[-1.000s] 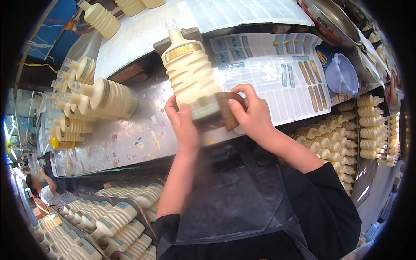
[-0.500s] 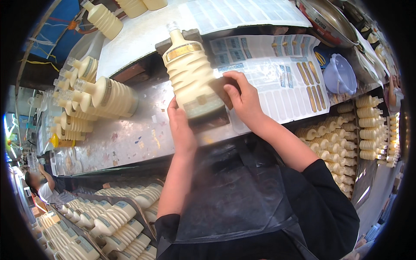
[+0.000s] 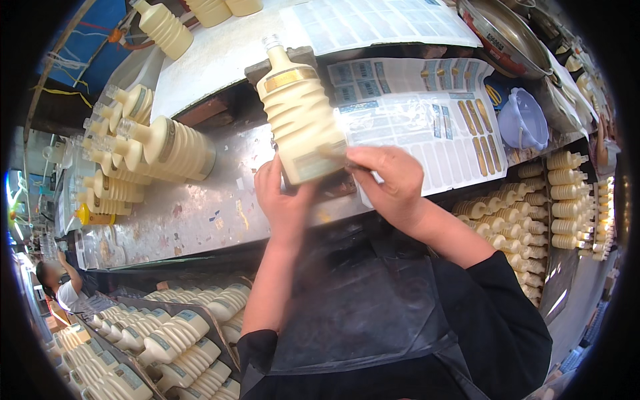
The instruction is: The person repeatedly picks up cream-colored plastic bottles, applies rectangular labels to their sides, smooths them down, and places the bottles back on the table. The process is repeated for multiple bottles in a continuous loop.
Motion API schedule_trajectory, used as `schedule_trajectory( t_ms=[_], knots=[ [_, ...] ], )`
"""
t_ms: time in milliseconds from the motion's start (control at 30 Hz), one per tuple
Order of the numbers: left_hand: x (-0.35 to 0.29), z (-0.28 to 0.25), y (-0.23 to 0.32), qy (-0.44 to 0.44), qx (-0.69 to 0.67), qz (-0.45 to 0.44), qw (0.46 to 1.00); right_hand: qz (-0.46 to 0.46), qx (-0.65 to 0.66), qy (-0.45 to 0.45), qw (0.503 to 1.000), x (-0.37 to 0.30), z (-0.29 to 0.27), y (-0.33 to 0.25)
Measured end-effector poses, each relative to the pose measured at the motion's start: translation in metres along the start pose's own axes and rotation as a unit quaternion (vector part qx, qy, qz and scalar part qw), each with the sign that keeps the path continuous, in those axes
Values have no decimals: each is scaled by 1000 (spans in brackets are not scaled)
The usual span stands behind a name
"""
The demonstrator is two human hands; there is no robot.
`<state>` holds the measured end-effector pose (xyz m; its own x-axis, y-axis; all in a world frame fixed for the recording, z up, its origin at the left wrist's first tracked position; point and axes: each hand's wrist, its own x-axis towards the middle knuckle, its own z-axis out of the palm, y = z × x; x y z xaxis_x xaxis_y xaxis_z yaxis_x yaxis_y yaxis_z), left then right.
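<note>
Well, the cream ribbed bottle [image 3: 301, 110] runs 11 to 5 o'clock; my left hand [image 3: 283, 201] spreads at 7, grip unclear; my right hand [image 3: 395, 179] pinches a blurred brown piece [image 3: 335, 152] at 4.

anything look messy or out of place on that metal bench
Yes: gold and blue scraps lie scattered on the metal bench, left of the bottle being handled. They look odd because the gold strips on the label sheet sit in neat rows.

lilac bucket [image 3: 519, 121] | round metal pan [image 3: 512, 35] | co-worker [image 3: 68, 293], far left
</note>
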<state>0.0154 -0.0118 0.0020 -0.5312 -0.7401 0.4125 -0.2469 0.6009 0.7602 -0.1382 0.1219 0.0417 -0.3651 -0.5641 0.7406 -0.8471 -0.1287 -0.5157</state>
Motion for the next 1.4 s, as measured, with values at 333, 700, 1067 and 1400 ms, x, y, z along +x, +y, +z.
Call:
schedule_trajectory(
  t_ms=[333, 700, 1067, 1400],
  knots=[
    [0, 16, -3, 92, 94, 113, 985, -161, -112, -150, 969, 40, 16, -57],
    [10, 11, 12, 95, 12, 108, 990, 308, 148, -36, 939, -6, 10, 15],
    [12, 15, 19, 105, 23, 159, 981, 195, 21, -46, 980, 5, -14, 16],
    [35, -19, 39, 4, 43, 211, 976, 366, 249, -75, 893, 39, -33, 3]
  ],
)
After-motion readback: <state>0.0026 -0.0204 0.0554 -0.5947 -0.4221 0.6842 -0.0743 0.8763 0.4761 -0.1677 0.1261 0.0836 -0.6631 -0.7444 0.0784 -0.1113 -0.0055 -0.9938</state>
